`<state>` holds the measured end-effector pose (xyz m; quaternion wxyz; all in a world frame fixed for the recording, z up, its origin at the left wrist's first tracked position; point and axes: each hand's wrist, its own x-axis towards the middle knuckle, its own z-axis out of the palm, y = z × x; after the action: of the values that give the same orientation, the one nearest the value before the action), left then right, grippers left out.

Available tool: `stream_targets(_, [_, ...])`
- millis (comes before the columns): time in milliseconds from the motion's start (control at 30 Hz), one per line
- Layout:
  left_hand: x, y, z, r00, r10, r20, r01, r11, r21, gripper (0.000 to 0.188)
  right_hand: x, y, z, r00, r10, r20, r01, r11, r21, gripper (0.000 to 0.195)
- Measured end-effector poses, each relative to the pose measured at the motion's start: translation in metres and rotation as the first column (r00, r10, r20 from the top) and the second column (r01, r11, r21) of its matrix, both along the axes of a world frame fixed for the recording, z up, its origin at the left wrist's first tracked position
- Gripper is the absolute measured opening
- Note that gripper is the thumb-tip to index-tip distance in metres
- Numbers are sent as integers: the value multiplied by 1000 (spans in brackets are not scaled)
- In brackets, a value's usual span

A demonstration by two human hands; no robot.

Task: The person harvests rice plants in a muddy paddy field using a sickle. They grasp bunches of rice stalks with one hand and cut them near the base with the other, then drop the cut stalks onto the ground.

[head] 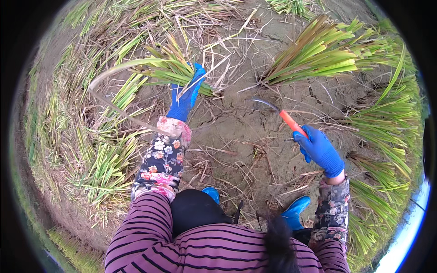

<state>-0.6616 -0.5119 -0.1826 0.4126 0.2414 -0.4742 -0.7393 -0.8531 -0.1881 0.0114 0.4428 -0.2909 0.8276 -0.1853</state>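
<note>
My left hand, in a blue work glove, grips a bundle of cut green and yellowing leafy stalks at the upper left of the middle. The cut ends point right, and one long bent leaf arches back over my floral sleeve. In my blue-gloved right hand is the orange handle of a sickle. Its curved metal blade points up and left, over bare soil. Beyond the blade stands a tuft of uncut stalks, leaning right and touched by neither hand.
Cut stalks lie in layers on the left and along the top. A row of standing tufts runs down the right side. Dry straw and short stubble dot the cracked soil. My blue boots stand at the bottom.
</note>
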Motion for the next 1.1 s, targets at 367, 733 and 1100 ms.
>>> stream_targets(367, [-20, 19, 17, 999, -23, -35, 22, 999, -29, 26, 98, -27, -231, 655, -470, 592, 624, 779, -71, 38])
stream_targets(733, [-31, 19, 16, 998, 7, -55, -11, 997, -80, 25, 84, -95, -247, 777, -342, 528, 463, 879, -112, 37])
stream_targets(1100, [53, -39, -33, 876, 481, 30, -432, 757, 490, 16, 191, 96, -207, 685, -423, 593, 514, 858, 19, 29])
